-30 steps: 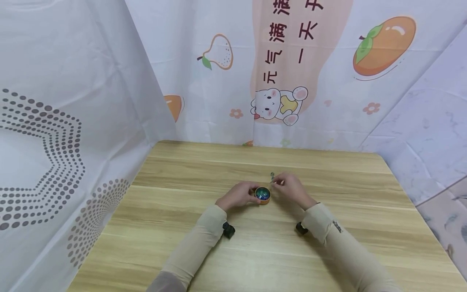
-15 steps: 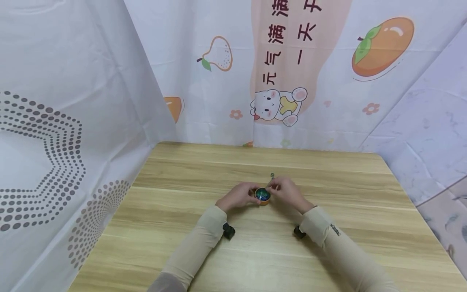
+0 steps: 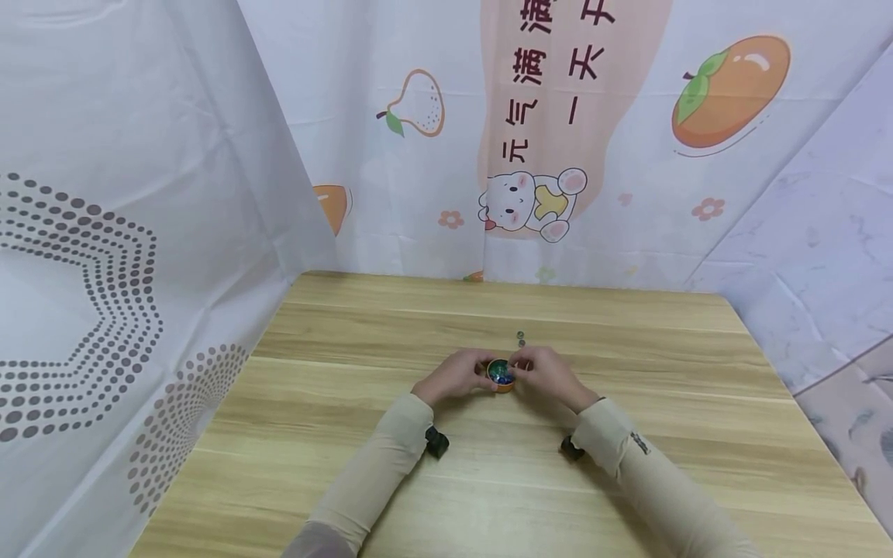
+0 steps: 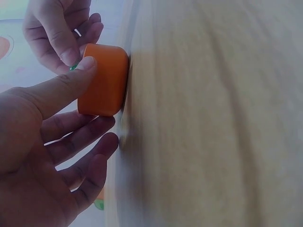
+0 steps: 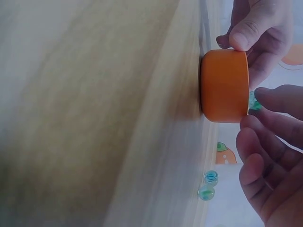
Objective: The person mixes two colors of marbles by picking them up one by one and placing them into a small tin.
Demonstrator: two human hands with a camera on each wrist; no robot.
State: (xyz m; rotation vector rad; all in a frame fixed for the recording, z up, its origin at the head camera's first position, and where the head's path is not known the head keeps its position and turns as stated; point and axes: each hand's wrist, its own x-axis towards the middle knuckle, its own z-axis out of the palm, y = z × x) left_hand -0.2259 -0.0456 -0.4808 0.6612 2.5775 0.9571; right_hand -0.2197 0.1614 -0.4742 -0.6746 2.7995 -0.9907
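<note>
A small round orange bowl stands on the table with blue and green glass marbles inside. My left hand grips its left side between thumb and fingers; in the left wrist view the thumb lies on the orange wall. At the bowl's right rim is my right hand. Its thumb and forefinger pinch a green marble at the bowl's mouth, partly hidden by the fingertips. Two loose glass marbles, one bluish and one greenish, lie on the table beyond the right hand.
The wood-grain table reaches back to a printed white curtain. Another patterned cloth hangs along the left side. Both wrists carry a small black camera.
My right hand has moved left and toward me, from the loose marbles to the bowl's mouth, bringing a marble. Two loose marbles now show behind it. The left hand keeps its grip.
</note>
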